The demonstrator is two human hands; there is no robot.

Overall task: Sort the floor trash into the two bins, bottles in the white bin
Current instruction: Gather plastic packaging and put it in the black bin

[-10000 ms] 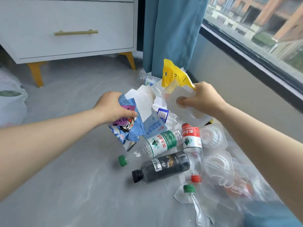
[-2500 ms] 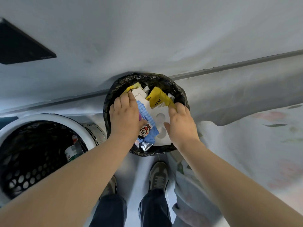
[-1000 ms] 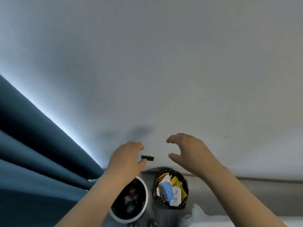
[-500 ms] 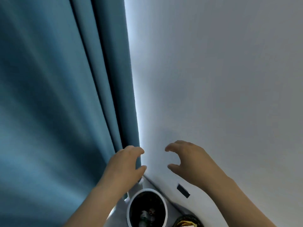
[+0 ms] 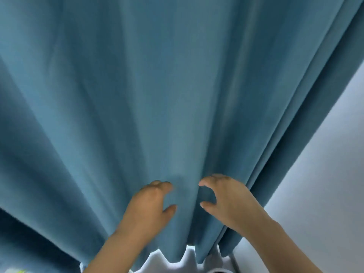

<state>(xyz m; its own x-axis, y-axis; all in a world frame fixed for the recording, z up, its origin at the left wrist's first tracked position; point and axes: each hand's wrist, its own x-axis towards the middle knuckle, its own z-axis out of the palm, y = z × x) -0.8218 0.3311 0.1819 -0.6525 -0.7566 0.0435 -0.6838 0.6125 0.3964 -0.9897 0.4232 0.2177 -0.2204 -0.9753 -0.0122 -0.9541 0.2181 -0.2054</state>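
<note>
My left hand [image 5: 150, 207] and my right hand [image 5: 222, 196] hang in front of me at the lower middle of the view, fingers loosely curled, holding nothing. Only a thin sliver of the white bin's rim [image 5: 221, 270] shows at the bottom edge. The black-lined bin, the bottles and the other floor trash are out of sight.
A blue curtain [image 5: 157, 95] fills almost the whole view, hanging to just above the floor. A pale grey wall [image 5: 325, 174] shows at the right. A strip of light floor [image 5: 173, 265] appears under the curtain's hem.
The view has swung left from the wall and bins onto the curtain. Both bins have slid out of frame. My hands stay empty and keep their loose curl.
</note>
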